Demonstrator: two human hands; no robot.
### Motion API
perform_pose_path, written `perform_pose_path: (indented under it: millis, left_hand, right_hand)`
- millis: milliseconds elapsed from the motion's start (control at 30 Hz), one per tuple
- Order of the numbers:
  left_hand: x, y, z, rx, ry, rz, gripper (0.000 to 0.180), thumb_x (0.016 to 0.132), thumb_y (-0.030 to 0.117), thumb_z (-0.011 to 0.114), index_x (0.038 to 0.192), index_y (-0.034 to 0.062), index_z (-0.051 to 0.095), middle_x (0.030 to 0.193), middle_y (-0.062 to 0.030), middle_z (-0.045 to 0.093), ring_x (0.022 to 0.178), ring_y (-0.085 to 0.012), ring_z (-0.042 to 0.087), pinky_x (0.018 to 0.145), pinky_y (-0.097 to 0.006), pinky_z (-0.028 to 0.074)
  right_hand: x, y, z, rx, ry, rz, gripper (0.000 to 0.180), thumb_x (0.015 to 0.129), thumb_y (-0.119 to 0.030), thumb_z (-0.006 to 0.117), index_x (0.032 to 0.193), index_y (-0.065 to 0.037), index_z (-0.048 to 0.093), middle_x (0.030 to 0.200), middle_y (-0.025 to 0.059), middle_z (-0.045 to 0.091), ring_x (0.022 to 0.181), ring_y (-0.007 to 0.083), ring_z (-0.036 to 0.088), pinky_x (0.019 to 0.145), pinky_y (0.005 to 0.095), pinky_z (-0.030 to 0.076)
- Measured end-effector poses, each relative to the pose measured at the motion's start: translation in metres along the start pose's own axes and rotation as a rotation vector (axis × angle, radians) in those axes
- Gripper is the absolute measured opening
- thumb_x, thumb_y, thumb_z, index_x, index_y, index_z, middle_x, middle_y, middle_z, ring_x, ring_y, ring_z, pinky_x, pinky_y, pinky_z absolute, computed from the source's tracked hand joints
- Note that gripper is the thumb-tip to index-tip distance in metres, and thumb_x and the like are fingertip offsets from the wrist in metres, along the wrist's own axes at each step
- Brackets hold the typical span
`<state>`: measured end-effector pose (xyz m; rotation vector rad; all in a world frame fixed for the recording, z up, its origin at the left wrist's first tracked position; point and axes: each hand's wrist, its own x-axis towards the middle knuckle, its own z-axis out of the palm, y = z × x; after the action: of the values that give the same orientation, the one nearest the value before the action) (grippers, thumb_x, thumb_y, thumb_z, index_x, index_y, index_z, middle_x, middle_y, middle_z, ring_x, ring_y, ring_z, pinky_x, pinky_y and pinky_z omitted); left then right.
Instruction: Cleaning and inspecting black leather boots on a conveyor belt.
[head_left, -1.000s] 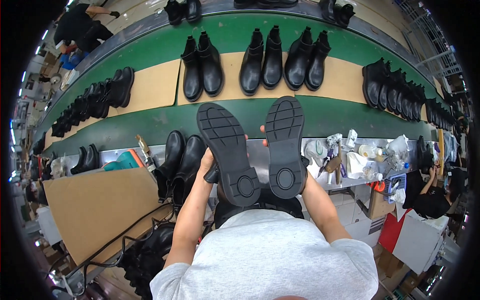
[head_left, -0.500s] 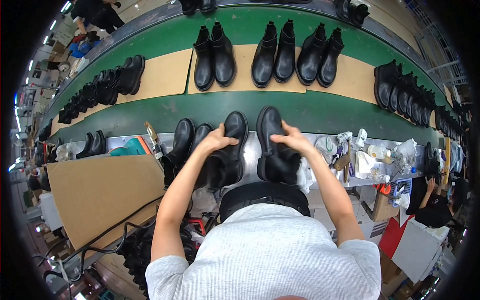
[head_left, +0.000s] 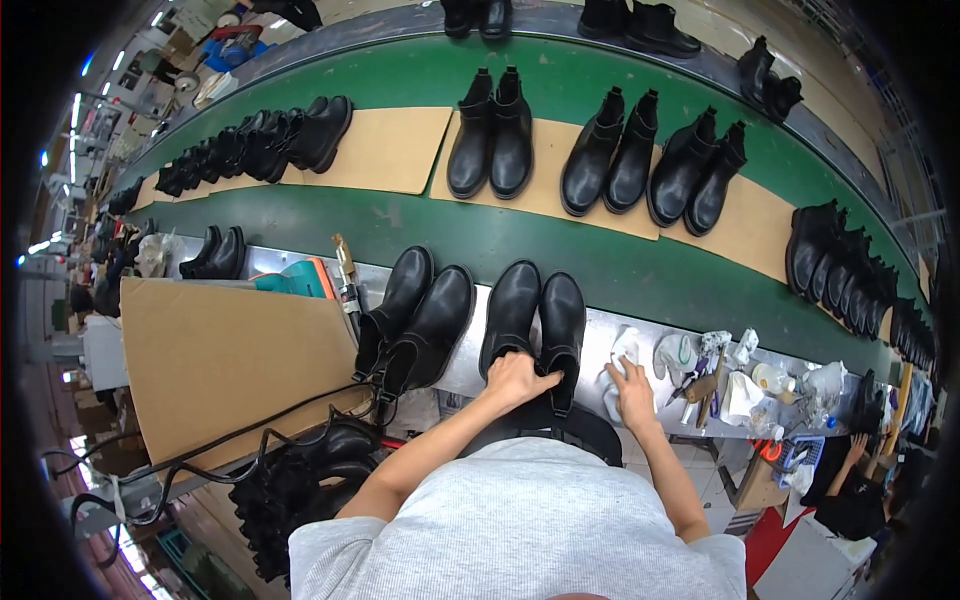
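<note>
A pair of black leather ankle boots [head_left: 513,305] stands side by side on the metal bench edge, toes pointing away from me. My left hand [head_left: 517,381] is closed on their shafts, with the thumb reaching across to the right boot; the fingers are partly hidden in the left boot's opening. To the right of this pair lies a crumpled white cloth [head_left: 624,346]. My right hand [head_left: 635,397] has its fingertips on the cloth, gripping it. Left of the held pair stands another pair of black ankle boots [head_left: 430,325].
Beyond the bench runs a green conveyor belt [head_left: 380,225] with cardboard sheets and rows of black boots. A teal heat gun-like tool [head_left: 295,280] and a cardboard panel [head_left: 230,375] are at left. A wooden-handled brush [head_left: 700,388], bottles and gloves lie at right.
The two boots, held apart one per hand before, now stand together under my left hand. My right hand has left its boot and moved to the white cloth. The view has shifted.
</note>
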<state>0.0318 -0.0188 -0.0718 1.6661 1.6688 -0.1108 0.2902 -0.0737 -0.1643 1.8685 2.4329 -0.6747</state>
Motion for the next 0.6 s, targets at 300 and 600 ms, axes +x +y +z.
perform_pose_path:
  millis: [300, 600]
  left_hand:
    - [0.041, -0.046, -0.050, -0.196, 0.268, 0.069, 0.019, 0.073, 0.012, 0.064, 0.083, -0.0047, 0.064, 0.083, -0.0289, 0.061, 0.082, -0.0409, 0.061, 0.071, -0.047, 0.049]
    - [0.117, -0.120, -0.302, 0.227, 0.665, -0.112, 0.026, 0.075, 0.023, 0.067, 0.083, -0.0025, 0.066, 0.087, -0.0264, 0.062, 0.085, -0.0416, 0.061, 0.075, -0.049, 0.049]
  right_hand:
    - [0.019, 0.012, -0.032, 0.023, 0.109, 0.191, 0.083, 0.059, -0.027, 0.081, 0.130, -0.006, 0.044, 0.138, 0.0219, 0.030, 0.125, 0.0403, 0.029, 0.101, 0.0494, 0.027]
    - [0.009, 0.008, -0.046, 0.135, 0.226, 0.446, 0.070, 0.068, -0.017, 0.075, 0.128, 0.001, 0.044, 0.132, 0.0255, 0.036, 0.120, 0.0410, 0.034, 0.099, 0.0493, 0.030]
